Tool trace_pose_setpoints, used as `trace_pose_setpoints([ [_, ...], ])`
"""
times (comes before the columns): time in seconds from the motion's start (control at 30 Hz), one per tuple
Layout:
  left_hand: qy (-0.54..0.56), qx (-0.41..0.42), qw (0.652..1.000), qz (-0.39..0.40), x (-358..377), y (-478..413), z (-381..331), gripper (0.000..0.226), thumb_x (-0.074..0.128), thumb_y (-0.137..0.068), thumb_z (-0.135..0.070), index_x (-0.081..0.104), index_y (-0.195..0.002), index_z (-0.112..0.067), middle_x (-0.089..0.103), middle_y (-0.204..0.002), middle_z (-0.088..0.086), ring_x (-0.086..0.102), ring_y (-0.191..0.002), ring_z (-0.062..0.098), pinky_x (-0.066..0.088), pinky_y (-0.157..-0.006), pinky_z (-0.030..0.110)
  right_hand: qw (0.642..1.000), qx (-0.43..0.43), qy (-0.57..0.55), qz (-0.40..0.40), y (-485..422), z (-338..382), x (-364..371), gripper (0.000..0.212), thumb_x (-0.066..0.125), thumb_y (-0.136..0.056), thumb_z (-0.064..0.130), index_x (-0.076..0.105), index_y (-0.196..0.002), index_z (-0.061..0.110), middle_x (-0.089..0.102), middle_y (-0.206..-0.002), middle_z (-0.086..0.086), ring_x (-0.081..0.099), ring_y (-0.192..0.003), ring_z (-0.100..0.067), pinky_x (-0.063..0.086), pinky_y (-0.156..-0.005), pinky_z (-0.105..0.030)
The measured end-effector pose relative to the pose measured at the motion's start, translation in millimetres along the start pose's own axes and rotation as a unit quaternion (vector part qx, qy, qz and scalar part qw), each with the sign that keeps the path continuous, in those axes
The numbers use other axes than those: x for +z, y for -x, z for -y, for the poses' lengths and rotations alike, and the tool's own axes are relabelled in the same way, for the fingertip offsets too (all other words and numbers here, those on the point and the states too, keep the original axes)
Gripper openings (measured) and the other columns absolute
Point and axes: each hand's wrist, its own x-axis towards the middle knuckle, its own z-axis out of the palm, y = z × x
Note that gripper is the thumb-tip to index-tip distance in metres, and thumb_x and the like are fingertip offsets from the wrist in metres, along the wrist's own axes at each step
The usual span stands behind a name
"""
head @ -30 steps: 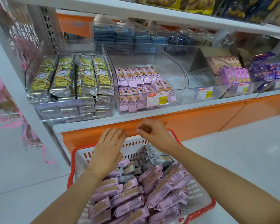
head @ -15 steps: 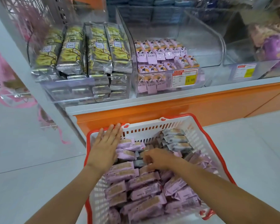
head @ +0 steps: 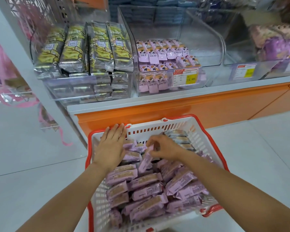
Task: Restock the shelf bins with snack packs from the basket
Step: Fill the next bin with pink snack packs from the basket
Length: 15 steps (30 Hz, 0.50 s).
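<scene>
Pinching one purple snack pack [head: 145, 162] by its upper end between thumb and fingertips, the right hand [head: 164, 148] sits inside the basket [head: 157, 129], near its far wall. The pack tilts up from the heap of purple packs [head: 147, 191] that fills the basket. The left hand [head: 110, 146] lies flat over the basket's far left corner, fingers straight and close together, fingertips at the red rim. Beyond the basket's far wall stands a clear shelf bin [head: 199, 41], partly filled with small pink packs [head: 164, 52].
</scene>
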Motion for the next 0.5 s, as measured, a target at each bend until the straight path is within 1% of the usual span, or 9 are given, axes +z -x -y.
trace_pose_setpoints([
  [0.03,0.052,0.004,0.998,-0.017,-3.1,-3.2,-4.3,0.064,0.04,-0.097,-0.036,0.027,-0.154,-0.011,0.031,-0.159,0.011,0.026,-0.147,0.029,0.017,-0.121,0.044,0.999,0.0,-0.036,-0.037,2.0,4.3,-8.7,0.021,0.068,-0.086,0.021,0.061,-0.105,0.024,0.059,-0.096,0.006,0.056,-0.079,-0.007,0.049,-0.073,-0.027],
  [0.07,0.124,0.002,0.992,-0.024,-9.4,-7.0,-11.0,0.06,0.035,-0.098,-0.04,0.036,-0.151,-0.012,0.041,-0.153,0.009,0.033,-0.141,0.028,0.024,-0.117,0.042,0.995,-0.004,-0.07,-0.073,4.7,9.6,-17.3,0.022,0.069,-0.086,0.02,0.06,-0.105,0.024,0.06,-0.098,0.002,0.056,-0.078,-0.007,0.05,-0.073,-0.028],
  [0.13,0.289,-0.015,0.957,-0.009,-22.3,-14.8,-27.2,0.051,0.039,-0.103,-0.041,0.043,-0.149,-0.017,0.05,-0.14,0.002,0.04,-0.13,0.022,0.033,-0.106,0.033,0.982,-0.02,-0.133,-0.135,10.7,20.2,-32.4,0.024,0.07,-0.086,0.017,0.06,-0.107,0.023,0.06,-0.097,0.0,0.055,-0.073,-0.003,0.049,-0.068,-0.023],
  [0.2,0.404,-0.026,0.914,-0.006,-35.1,-22.2,-42.6,0.043,0.051,-0.101,-0.034,0.053,-0.141,-0.018,0.056,-0.119,-0.004,0.05,-0.11,0.016,0.038,-0.088,0.024,0.962,-0.041,-0.193,-0.188,17.2,31.8,-45.3,0.026,0.071,-0.087,0.016,0.059,-0.11,0.017,0.061,-0.093,0.0,0.054,-0.07,-0.004,0.048,-0.065,-0.021],
  [0.27,0.469,-0.039,0.881,-0.039,-46.4,-28.8,-51.2,0.027,0.057,-0.099,-0.026,0.066,-0.122,-0.016,0.061,-0.107,-0.001,0.055,-0.094,0.017,0.04,-0.076,0.02,0.94,-0.054,-0.254,-0.22,23.8,41.3,-56.1,0.034,0.073,-0.087,0.014,0.056,-0.116,0.011,0.062,-0.092,-0.005,0.056,-0.072,-0.008,0.049,-0.067,-0.021],
  [0.33,0.528,-0.043,0.846,-0.052,-56.2,-32.0,-54.9,0.013,0.059,-0.098,-0.022,0.069,-0.106,-0.018,0.063,-0.101,0.003,0.056,-0.086,0.017,0.041,-0.075,0.022,0.927,-0.07,-0.289,-0.23,29.7,47.9,-64.1,0.04,0.074,-0.085,0.011,0.054,-0.119,0.007,0.063,-0.092,-0.008,0.057,-0.076,-0.011,0.05,-0.07,-0.021],
  [0.4,0.574,-0.029,0.818,-0.028,-66.2,-33.2,-58.1,0.013,0.061,-0.097,-0.023,0.068,-0.107,-0.024,0.064,-0.102,-0.002,0.06,-0.086,0.01,0.046,-0.077,0.019,0.927,-0.081,-0.277,-0.238,34.2,51.9,-67.6,0.038,0.076,-0.083,0.013,0.057,-0.115,0.009,0.063,-0.09,-0.004,0.058,-0.077,-0.014,0.052,-0.071,-0.029],
  [0.43,0.58,-0.019,0.814,-0.02,-69.9,-33.1,-59.7,0.015,0.061,-0.096,-0.024,0.067,-0.11,-0.024,0.065,-0.102,-0.004,0.06,-0.085,0.006,0.046,-0.077,0.016,0.928,-0.083,-0.269,-0.243,35.7,52.7,-68.2,0.037,0.078,-0.082,0.014,0.058,-0.113,0.011,0.063,-0.089,-0.001,0.058,-0.077,-0.016,0.051,-0.073,-0.035],
  [0.5,0.574,-0.01,0.818,-0.021,-73.3,-33.5,-61.5,0.017,0.061,-0.096,-0.023,0.067,-0.111,-0.02,0.067,-0.1,-0.005,0.06,-0.083,0.003,0.045,-0.075,0.014,0.925,-0.09,-0.273,-0.248,39.5,55.4,-69.2,0.04,0.079,-0.08,0.017,0.058,-0.114,0.013,0.064,-0.091,0.0,0.059,-0.079,-0.018,0.052,-0.078,-0.042],
])
